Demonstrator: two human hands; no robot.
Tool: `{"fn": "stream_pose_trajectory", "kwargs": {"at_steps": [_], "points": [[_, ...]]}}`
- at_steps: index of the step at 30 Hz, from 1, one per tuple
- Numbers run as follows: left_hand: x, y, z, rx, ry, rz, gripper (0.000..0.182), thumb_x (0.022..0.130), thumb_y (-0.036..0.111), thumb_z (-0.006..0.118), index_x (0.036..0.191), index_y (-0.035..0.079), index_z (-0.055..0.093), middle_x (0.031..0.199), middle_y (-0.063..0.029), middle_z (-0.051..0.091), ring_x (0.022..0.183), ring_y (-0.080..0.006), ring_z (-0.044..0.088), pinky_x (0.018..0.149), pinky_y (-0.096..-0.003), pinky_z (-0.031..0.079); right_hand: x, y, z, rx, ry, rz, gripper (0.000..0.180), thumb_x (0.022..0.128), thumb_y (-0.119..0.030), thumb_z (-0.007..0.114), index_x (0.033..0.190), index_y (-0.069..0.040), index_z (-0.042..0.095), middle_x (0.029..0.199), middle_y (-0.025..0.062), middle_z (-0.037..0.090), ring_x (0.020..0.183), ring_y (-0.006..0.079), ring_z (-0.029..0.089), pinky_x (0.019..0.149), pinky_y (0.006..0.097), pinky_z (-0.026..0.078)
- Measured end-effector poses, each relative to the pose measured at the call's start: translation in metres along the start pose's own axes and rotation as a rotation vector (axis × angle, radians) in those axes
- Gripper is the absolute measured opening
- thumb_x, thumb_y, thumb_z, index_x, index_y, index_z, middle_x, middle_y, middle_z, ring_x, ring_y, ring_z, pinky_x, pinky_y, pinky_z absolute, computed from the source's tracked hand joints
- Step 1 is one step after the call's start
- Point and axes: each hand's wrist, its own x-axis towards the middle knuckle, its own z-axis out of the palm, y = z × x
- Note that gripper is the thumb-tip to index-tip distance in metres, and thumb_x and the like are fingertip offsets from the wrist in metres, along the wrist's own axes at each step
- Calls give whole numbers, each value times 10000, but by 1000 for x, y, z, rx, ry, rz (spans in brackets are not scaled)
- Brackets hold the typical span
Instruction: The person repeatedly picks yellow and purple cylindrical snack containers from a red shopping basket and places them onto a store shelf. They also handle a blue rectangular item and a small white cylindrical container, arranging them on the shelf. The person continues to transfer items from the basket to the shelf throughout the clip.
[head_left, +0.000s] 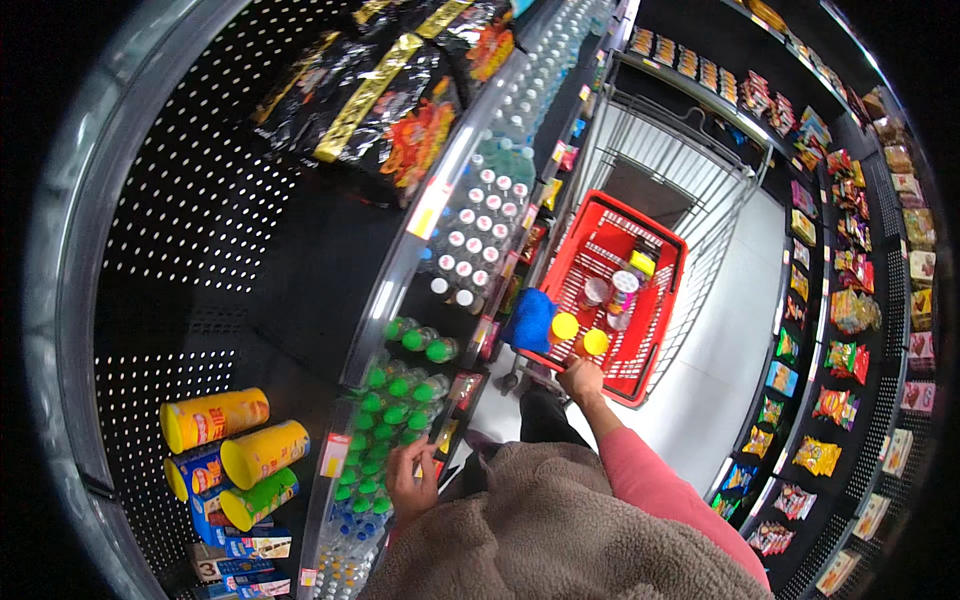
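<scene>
My right hand (581, 381) is closed at the near edge of a red plastic shopping basket (666, 322). Its fingers partly hide what they grip, and the cart handle may lie under them. The basket rests on a wire shopping cart (720, 214). Inside are two containers with yellow lids (565, 325), a white-lidded jar (625, 282) and a few other packages. A blue cloth-like item (531, 321) hangs over its near left corner. My left hand (412, 478), fingers loosely curled and holding nothing visible, is beside green-capped bottles (397, 386) on the left shelf.
Yellow and green snack canisters (217, 420) and boxes stand on the upper left shelf, with shiny black-and-gold packs (375, 97) farther along. White-capped bottles (474, 244) fill the shelf below. Packaged snacks (836, 405) line the right shelves. Pale floor (697, 375) shows right of the cart.
</scene>
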Motion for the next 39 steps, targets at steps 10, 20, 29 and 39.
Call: {"fn": "stream_pose_trajectory", "kwargs": {"at_steps": [10, 20, 29, 39], "points": [[45, 32, 45, -17, -97, -26, 217, 932, -27, 656, 1143, 8, 692, 1012, -129, 726, 937, -314, 682, 798, -412, 556, -3, 50, -52, 641, -71, -233, 729, 871, -549, 772, 1351, -18, 636, 1287, 253, 676, 1201, 378, 658, 1006, 437, 523], [58, 54, 67, -7, -126, -95, 201, 941, -24, 651, 1135, 2, 694, 990, -132, 723, 916, -304, 691, 798, -399, 553, 89, 101, -70, 385, 327, -239, 376, 893, -214, 778, 1197, -54, 624, 1074, 180, 695, 981, 348, 709, 857, 455, 572], [44, 52, 71, 13, -157, -143, 261, 928, -46, 658, 1181, 9, 684, 996, -142, 732, 876, -284, 694, 781, -372, 546, 103, 49, 1, 74, 34, -346, 789, 820, -288, 801, 1491, -106, 429, 1389, 226, 535, 1253, 409, 544, 1030, 485, 515], [30, 34, 67, 10, -264, -173, 280, 919, -42, 651, 1191, 15, 680, 962, -117, 733, 884, -277, 686, 806, -372, 543, 134, 14, 23, -168, -84, -310, 795, 840, -233, 763, 1552, -246, 410, 1497, 207, 468, 1258, 391, 556, 1003, 477, 542]]}}
